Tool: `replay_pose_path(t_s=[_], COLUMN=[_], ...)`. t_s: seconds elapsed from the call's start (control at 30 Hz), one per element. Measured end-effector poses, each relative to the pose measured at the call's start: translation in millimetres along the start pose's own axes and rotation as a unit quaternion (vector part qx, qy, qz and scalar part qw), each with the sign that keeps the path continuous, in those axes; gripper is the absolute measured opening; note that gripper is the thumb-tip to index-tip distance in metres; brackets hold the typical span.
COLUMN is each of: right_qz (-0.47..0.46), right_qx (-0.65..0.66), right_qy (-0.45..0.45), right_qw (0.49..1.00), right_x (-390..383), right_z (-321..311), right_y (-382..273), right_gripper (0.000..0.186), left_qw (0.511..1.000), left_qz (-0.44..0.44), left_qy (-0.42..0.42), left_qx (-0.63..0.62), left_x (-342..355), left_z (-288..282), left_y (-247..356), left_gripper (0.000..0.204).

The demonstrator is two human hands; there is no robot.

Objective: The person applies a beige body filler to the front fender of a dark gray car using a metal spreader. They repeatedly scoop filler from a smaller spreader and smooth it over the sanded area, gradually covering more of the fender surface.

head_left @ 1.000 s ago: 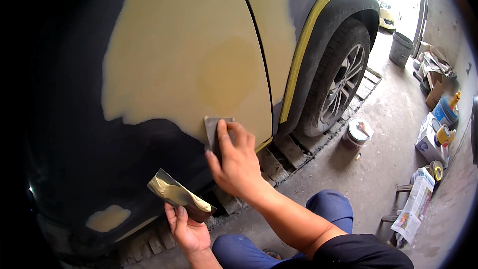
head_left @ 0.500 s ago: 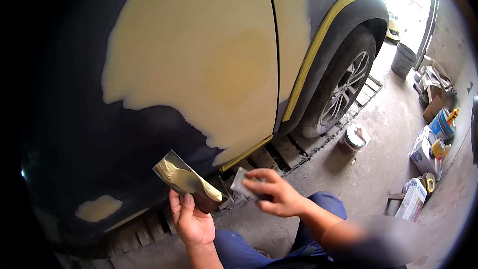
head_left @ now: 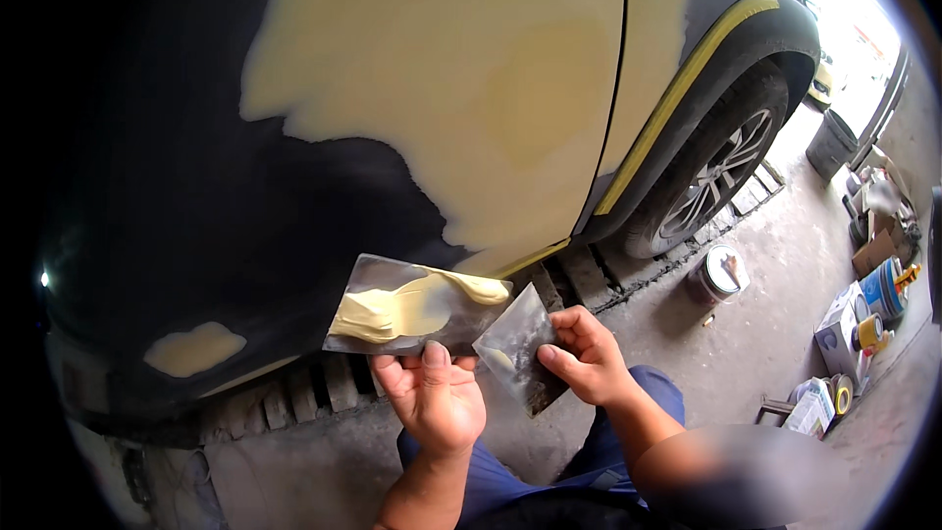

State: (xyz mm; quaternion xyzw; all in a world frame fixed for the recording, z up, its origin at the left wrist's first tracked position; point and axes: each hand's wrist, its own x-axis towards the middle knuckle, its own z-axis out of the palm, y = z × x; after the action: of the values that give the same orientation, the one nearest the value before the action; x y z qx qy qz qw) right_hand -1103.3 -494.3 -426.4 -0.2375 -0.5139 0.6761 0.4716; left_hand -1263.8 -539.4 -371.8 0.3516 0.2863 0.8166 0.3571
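My left hand (head_left: pixel 437 400) grips a flat putty plate (head_left: pixel 469 332) along its lower edge, thumb on top. Smeared pale yellow body filler (head_left: pixel 392 309) covers much of the plate, with a thick ridge along its upper right edge. My right hand (head_left: pixel 586 358) pinches a thin, grey putty spreader (head_left: pixel 518 348) between thumb and fingers. A dab of filler shows on the spreader, whose corner is close to the plate's right end; whether they touch I cannot tell. Beyond both hands stands a dark car door (head_left: pixel 334 206) with a broad patch of dried yellow filler (head_left: pixel 471 69).
Yellow masking tape (head_left: pixel 677 98) lines the wheel arch above the tyre (head_left: pixel 721 147). A lidded can (head_left: pixel 721 275) stands on the concrete floor (head_left: pixel 657 353) to the right. Along the right wall are a bucket (head_left: pixel 832 144), a blue tin (head_left: pixel 881 288) and a carton (head_left: pixel 839 334).
The putty plate has swung from a steep slant to nearly level, its filler now facing me. My right hand has turned the spreader and moved rightward. The view has shifted slightly.
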Motion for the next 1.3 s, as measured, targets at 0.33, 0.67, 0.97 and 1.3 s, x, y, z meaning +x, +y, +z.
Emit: replay_pose_path(t_s=[0.33, 0.67, 0.97, 1.3], right_qz=[-0.014, -0.305, -0.303, -0.187], right_qx=[-0.080, -0.300, -0.473, 0.101], right_qy=[-0.067, -0.143, -0.217, 0.143], right_qw=[0.994, 0.893, 0.798, 0.967], right_x=[11.4, 11.5, 14.5, 7.8], right_z=[-19.5, -25.7, -19.4, -14.3], right_y=[-39.0, -92.4, -67.7, -21.3], right_gripper=[0.025, 0.039, 0.044, 0.046], left_qw=[0.847, 0.883, 0.951, 0.980], left_qz=[-0.025, -0.214, -0.183, -0.169], left_qy=[-0.336, -0.218, -0.227, 0.080], left_qx=[0.412, 0.357, 0.104, -0.063], left_x=[11.4, 1.0, -19.2, -32.4], left_z=[-26.5, -85.2, -93.7, -37.2], left_y=[28.2, 6.3, -10.7, -19.2], left_gripper=[0.043, 0.035, 0.030, 0.021])
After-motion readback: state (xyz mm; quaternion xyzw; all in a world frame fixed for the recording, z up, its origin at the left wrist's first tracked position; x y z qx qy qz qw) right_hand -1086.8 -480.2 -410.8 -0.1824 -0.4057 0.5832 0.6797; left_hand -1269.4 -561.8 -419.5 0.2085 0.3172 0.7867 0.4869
